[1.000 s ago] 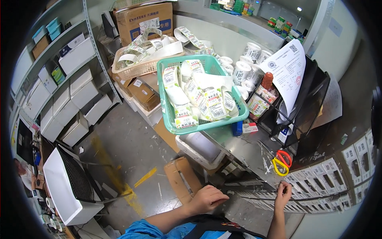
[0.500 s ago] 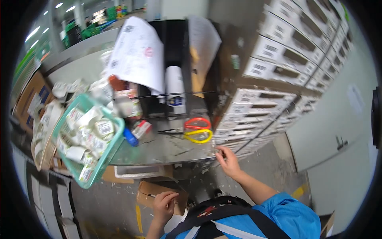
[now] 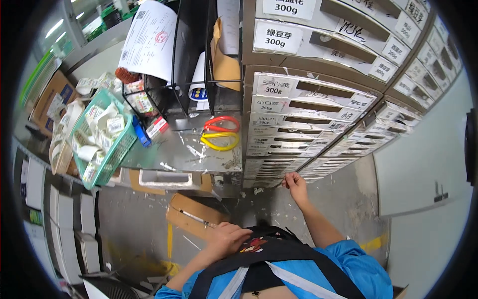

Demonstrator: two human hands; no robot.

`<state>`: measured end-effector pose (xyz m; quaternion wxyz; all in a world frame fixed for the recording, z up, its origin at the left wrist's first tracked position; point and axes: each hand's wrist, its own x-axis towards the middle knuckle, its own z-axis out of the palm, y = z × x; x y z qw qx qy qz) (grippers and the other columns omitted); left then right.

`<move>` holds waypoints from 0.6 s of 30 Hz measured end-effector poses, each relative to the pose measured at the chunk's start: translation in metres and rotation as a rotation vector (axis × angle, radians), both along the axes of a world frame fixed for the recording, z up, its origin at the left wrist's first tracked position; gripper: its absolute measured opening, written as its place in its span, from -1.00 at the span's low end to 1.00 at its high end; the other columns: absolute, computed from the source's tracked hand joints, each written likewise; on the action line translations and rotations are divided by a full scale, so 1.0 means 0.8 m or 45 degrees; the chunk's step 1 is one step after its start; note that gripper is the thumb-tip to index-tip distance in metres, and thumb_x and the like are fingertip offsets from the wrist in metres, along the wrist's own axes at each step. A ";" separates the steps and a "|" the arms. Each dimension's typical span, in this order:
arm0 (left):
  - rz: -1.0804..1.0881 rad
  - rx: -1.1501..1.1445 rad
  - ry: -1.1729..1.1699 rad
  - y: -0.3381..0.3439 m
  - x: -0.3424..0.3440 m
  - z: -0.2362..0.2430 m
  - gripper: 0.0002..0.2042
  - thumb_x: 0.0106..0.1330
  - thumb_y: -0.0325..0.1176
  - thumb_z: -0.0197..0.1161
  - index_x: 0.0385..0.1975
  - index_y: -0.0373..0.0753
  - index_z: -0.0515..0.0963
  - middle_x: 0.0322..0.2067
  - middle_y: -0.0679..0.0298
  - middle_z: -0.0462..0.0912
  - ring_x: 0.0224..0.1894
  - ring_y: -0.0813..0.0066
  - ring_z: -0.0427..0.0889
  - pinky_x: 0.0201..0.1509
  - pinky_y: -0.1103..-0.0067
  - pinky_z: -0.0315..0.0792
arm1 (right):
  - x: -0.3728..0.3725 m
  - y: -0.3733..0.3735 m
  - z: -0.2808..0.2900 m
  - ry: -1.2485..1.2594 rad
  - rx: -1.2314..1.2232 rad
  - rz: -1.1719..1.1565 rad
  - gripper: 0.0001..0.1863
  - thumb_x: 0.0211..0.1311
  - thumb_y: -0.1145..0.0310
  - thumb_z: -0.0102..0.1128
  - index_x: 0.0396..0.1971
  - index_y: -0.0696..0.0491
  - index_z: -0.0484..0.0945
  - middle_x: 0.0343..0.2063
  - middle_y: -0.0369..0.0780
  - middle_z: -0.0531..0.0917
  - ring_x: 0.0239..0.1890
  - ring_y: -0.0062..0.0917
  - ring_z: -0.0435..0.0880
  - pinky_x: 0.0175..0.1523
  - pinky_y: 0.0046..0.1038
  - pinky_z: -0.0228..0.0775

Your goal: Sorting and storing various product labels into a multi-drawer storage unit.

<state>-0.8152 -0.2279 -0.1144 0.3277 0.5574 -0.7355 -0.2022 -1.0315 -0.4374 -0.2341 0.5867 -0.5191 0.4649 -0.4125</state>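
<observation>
My left hand [image 3: 230, 238] is closed in front of my apron. A slim pen [image 3: 198, 218] with a pale barrel and a dark end sticks out of it toward the left. Out to the right, my right hand [image 3: 297, 188] has its fingers curled in; whether anything is between them is hidden. It is nearest to the lower part of a tall stack of brown cardboard boxes [image 3: 318, 92] with white labels and slots in their fronts; I cannot tell whether it touches them. Red- and yellow-handled scissors [image 3: 220, 141] lie on the metal table [image 3: 219, 162].
A green basket [image 3: 112, 167] of label rolls hangs over the table's left edge. A black wire rack [image 3: 186, 45] holds papers. An open cardboard box [image 3: 191, 215] stands on the scrap-strewn floor [image 3: 144, 222]. At the right is a pale door [image 3: 423, 167].
The view has shifted toward the box stack, which appears larger and nearer. My right hand has moved from the table's corner to beside the stack. My left hand has come closer to my apron.
</observation>
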 end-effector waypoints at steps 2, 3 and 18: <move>-0.027 0.019 -0.001 0.001 -0.030 0.000 -0.79 -0.02 -0.29 0.33 -0.35 -0.10 0.58 -0.55 0.35 0.55 -0.43 0.41 0.55 -0.30 0.52 0.36 | -0.010 -0.017 -0.018 0.032 0.029 0.085 -0.75 0.27 0.29 0.05 -0.53 0.13 0.43 -0.62 -0.35 0.51 -0.59 -0.74 0.40 -0.46 -0.66 0.25; 0.016 0.025 0.000 0.003 -0.044 -0.001 -0.79 -0.02 -0.29 0.33 -0.35 -0.10 0.58 -0.55 0.35 0.55 -0.43 0.41 0.55 -0.30 0.52 0.36 | -0.010 -0.024 -0.017 0.066 0.047 0.140 -0.75 0.28 0.30 0.04 -0.53 0.13 0.43 -0.62 -0.35 0.51 -0.59 -0.74 0.40 -0.46 -0.66 0.24; 0.335 0.126 0.173 0.060 -0.124 -0.002 -0.81 -0.01 -0.34 0.32 -0.37 -0.14 0.56 -0.55 0.33 0.56 -0.46 0.41 0.56 -0.32 0.56 0.36 | 0.002 -0.073 -0.021 -0.034 0.344 0.228 -0.74 0.16 0.48 0.05 -0.13 0.19 0.40 -0.55 -0.23 0.54 -0.56 -0.59 0.47 -0.47 -0.57 0.27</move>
